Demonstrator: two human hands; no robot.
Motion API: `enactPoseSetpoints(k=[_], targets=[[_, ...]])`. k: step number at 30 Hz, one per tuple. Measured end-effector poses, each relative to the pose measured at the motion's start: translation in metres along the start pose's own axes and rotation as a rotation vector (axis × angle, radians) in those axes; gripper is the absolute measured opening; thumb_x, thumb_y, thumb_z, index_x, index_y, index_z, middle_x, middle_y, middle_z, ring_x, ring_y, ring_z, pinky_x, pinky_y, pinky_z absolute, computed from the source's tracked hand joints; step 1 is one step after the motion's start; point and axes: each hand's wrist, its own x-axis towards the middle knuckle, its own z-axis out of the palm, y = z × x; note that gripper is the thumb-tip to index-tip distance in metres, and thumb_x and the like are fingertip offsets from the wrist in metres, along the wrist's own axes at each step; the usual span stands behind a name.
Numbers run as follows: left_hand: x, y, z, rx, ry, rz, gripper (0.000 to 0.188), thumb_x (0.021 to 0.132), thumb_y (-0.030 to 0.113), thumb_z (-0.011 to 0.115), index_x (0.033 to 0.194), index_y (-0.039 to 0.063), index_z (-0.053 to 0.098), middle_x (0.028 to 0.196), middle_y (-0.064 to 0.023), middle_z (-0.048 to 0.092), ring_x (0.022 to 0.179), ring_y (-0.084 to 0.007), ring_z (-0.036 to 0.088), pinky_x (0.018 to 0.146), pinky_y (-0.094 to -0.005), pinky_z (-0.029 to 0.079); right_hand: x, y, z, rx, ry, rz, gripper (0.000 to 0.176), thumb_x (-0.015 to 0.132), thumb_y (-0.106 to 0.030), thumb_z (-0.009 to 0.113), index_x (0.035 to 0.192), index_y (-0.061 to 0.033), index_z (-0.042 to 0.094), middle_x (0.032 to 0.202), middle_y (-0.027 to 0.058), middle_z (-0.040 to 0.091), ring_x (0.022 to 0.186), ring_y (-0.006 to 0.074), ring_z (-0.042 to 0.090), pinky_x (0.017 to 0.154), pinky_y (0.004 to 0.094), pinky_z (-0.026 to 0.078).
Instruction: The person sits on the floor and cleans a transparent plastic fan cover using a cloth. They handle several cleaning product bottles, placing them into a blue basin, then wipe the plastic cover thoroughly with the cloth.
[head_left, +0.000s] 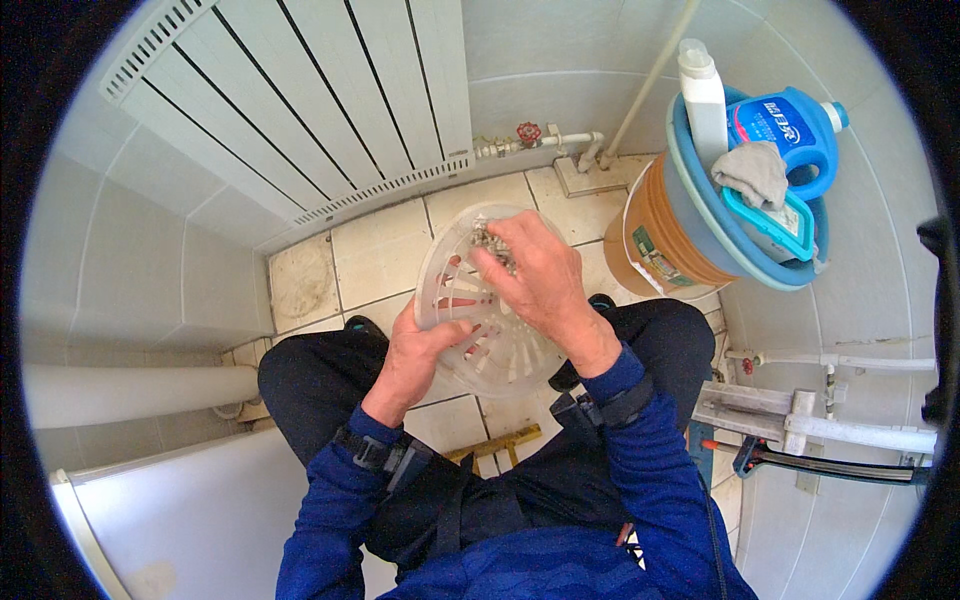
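Observation:
A translucent white plastic basket (517, 360) with radial slots is held tilted between my knees, above the tiled floor. My left hand (420, 349) grips its left rim, with the thumb on the inside and the fingers behind, showing red through the slots. Inside the basket, my right hand (536, 274) pinches a grey, coarse-textured scrubber or cloth wad (491, 244) against the upper wall. Blur and the fingers hide part of the wad, so its exact kind is unclear.
At right, an orange bucket (637, 217) supports a blue basin (694, 184) holding a blue detergent bottle (784, 127), a white bottle (705, 112), a grey cloth (752, 174) and a turquoise-lidded box (772, 221). A radiator (315, 97) stands ahead; pipes (847, 431) run at right.

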Motion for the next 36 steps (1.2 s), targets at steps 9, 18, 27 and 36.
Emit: enactPoseSetpoints(k=[9,18,27,36], targets=[[-0.004,-0.003,-0.002,-0.027,-0.020,0.014,0.064,0.086,0.006,0.067,0.145,0.000,0.044,0.123,-0.0153,0.064,0.106,-0.0244,0.068,0.088,-0.0366,0.059,0.017,0.024,-0.004,0.177,0.079,0.208,0.016,0.085,-0.017,0.070,0.095,-0.0051,0.067,0.091,0.0148,0.070,0.082,0.0375,0.068,0.070,0.0443,0.053],[-0.002,-0.008,0.000,0.043,-0.016,0.002,0.058,0.082,0.003,0.066,0.137,-0.002,0.050,0.120,-0.0178,0.065,0.102,-0.0301,0.070,0.082,-0.0389,0.060,0.015,0.005,0.011,0.176,-0.021,0.149,0.012,0.082,-0.015,0.069,0.090,-0.0062,0.066,0.087,0.0121,0.069,0.076,0.0361,0.067,0.066,0.0445,0.052],[0.003,-0.011,-0.003,0.110,0.027,0.010,0.052,0.085,0.005,0.069,0.133,0.001,0.052,0.117,-0.0075,0.065,0.102,-0.0155,0.064,0.089,-0.0317,0.053,-0.007,-0.026,0.034,0.178,-0.019,-0.033,0.008,0.081,-0.012,0.066,0.088,-0.0082,0.063,0.083,0.0107,0.064,0.072,0.0341,0.066,0.059,0.0443,0.051],[0.004,-0.012,-0.004,0.106,0.024,0.023,0.050,0.089,0.008,0.071,0.136,0.004,0.053,0.119,-0.0041,0.064,0.105,-0.0132,0.061,0.089,-0.0297,0.052,-0.008,-0.029,0.027,0.280,-0.062,-0.101,0.011,0.081,-0.011,0.068,0.091,-0.0062,0.066,0.083,0.0119,0.065,0.074,0.0337,0.066,0.063,0.0411,0.052]])
